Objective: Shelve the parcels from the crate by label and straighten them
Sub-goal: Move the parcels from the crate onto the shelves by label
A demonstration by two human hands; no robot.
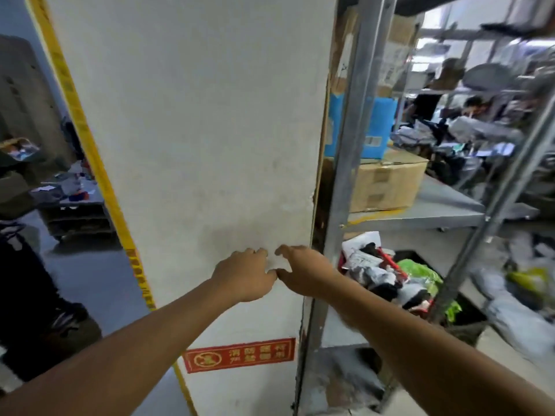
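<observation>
A white wall panel [195, 130] fills the middle of the view, edged on its left by a yellow strip [90, 151]; its print is too blurred to read. Low on the panel sits a red sign [239, 354] with yellow characters, also unreadable. Both hands meet before the panel: the left hand [244, 274] and right hand [303, 270] each pinch a small white parcel [274, 261] between them. At right, grey metal shelving [420, 211] carries a cardboard box [387, 181], with a blue package [360, 127] behind it. Bagged parcels [387, 277] are heaped below.
</observation>
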